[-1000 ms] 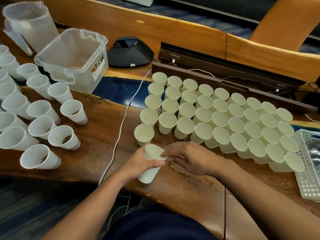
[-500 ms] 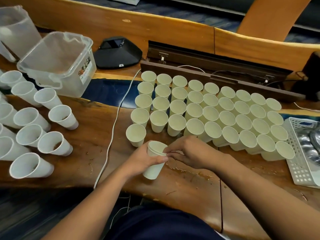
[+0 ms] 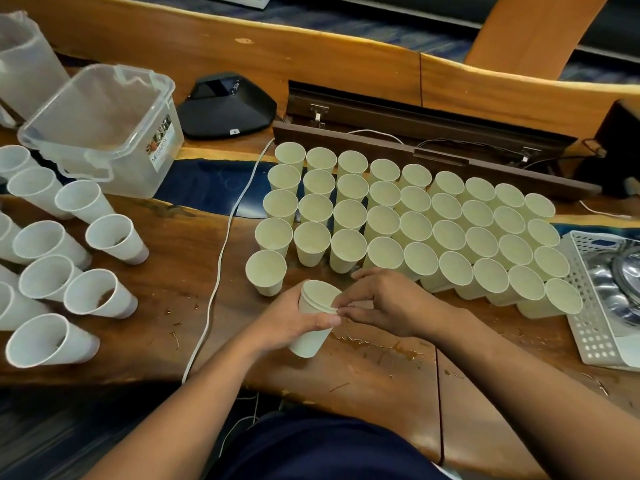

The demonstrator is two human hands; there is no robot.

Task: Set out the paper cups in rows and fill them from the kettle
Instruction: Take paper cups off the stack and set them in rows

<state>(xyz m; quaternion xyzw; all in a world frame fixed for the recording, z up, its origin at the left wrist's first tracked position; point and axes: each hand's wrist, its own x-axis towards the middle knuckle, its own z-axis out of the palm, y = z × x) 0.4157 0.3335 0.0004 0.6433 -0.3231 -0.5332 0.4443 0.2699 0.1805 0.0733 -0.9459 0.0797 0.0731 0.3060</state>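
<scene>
While the left hand (image 3: 298, 323) gripped a short stack of cups (image 3: 313, 318), the right hand (image 3: 388, 303) pinched its top rim; setting-out was under way, and the freed cup likely belonged just beyond the fingertips, beside the rows (image 3: 415, 220)

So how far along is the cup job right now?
Done: a block of cups stands in rows on the table. In hand: the left hand grips a nested stack of cups while the right hand pinches its rim. Left: the near-left gap; filling cannot be judged, and no kettle shows.
</scene>
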